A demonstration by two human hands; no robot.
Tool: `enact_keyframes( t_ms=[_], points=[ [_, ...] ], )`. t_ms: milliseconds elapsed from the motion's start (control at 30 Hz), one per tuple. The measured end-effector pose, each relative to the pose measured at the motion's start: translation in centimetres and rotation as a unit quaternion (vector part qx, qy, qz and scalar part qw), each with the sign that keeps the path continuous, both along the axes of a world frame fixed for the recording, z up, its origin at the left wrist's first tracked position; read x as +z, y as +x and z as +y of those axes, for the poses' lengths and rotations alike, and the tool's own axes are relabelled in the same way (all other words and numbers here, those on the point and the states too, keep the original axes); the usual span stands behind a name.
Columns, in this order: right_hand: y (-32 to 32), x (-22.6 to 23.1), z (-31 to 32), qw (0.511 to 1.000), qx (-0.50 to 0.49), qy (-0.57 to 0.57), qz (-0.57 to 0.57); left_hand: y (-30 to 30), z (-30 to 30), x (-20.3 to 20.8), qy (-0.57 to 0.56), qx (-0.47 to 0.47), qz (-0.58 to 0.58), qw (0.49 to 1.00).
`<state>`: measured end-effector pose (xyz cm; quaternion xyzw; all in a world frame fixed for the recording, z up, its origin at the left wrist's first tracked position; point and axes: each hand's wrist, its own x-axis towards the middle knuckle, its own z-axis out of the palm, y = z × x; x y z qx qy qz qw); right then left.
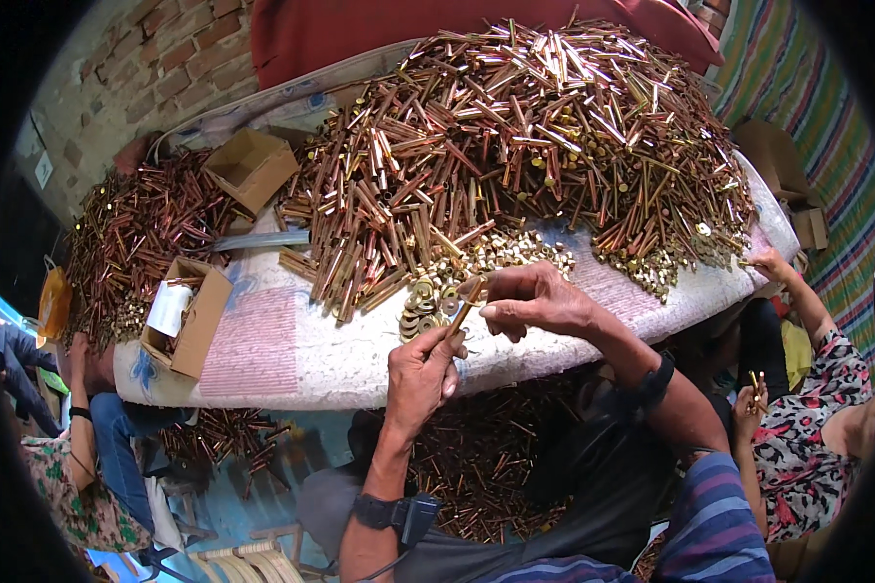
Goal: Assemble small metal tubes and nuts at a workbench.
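- The person's left hand (420,377) rises from the lower edge, fingers curled round the lower end of a thin brass-coloured bolt (465,309) that points up and to the right.
- The right hand (533,299) comes in from the right, thumb and forefinger pinched together at the upper tip of the same bolt. Whether a washer or nut sits between those fingertips is too small to tell.
- Both hands hold the bolt in the air just above the near edge of the desk, which is covered with a pale padded cloth (292,350).
- Just beside the hands, to the left, lies a small heap of brass washers (426,296). A bump from either hand could likely knock some off the edge.
- Behind that rises a very large pile of bolts (525,126), copper and brass in colour. It looks loosely stacked, so it may slide toward the hands if disturbed.
- Many fallen bolts (476,457) already lie below the desk edge. A slip of the pinch would probably send this one down among them.
- An open cardboard box (190,316) sits at the left end, another cardboard box (253,167) farther back.
- A co-worker's hand (770,262) reaches into the pile on the right, which may shift it.
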<state>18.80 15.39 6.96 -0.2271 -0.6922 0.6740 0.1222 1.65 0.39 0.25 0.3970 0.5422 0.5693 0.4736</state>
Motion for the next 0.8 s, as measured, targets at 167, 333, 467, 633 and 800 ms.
enact_keyframes(
  t_ms=[167, 333, 467, 633, 800],
  points=[
    [-2.8, 0.7, 2.5, 0.975, -0.087, 0.195, -0.057, -0.2, 0.0, 0.0, -0.017, 0.047, -0.048, 0.998],
    [-6.9, -2.3, 4.8, 0.866, -0.157, 0.454, -0.137, 0.1, 0.2, 0.3, -0.014, 0.062, -0.068, 0.996],
    [-8.5, -2.7, 5.3, 0.827, -0.13, 0.497, -0.23, 0.0, 0.2, 0.1, -0.013, 0.068, -0.07, 0.995],
    [-7.5, -1.8, 5.3, 0.843, -0.15, 0.47, -0.216, -0.1, 0.2, 0.0, -0.01, 0.078, -0.076, 0.994],
    [-3.4, -0.2, 4.1, 0.983, -0.163, 0.073, -0.037, -0.1, 0.2, -0.2, -0.015, 0.075, -0.045, 0.996]
  ],
)
